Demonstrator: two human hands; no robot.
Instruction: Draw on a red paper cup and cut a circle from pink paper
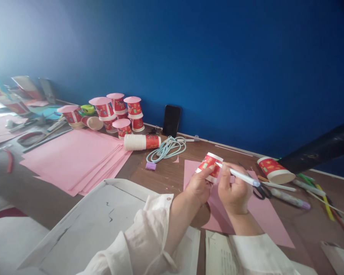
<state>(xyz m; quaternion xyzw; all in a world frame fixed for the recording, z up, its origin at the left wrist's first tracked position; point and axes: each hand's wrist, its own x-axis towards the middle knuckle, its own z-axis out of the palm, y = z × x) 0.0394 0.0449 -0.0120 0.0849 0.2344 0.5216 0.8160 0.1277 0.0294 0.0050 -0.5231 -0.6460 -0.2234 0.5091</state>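
My left hand [201, 187] is closed around a red paper cup [208, 162] with white rims, held tilted above the table. In my right hand [235, 191] is a white pen [242, 175], its tip at the cup's printed side. I cannot tell whether the tip touches the cup. Under both hands lies a sheet of pink paper [269, 219]. Just right of my right hand are the dark handles of a pair of scissors [262, 192], partly hidden by the hand and pen.
Several red cups with pink paper discs [101, 101] stand by the wall. A nested row of cups [136, 142], a light-blue cord [167, 149] and a phone [172, 120] are nearby. Pink sheets [71, 160] lie left; another cup [275, 170] and several pens lie right.
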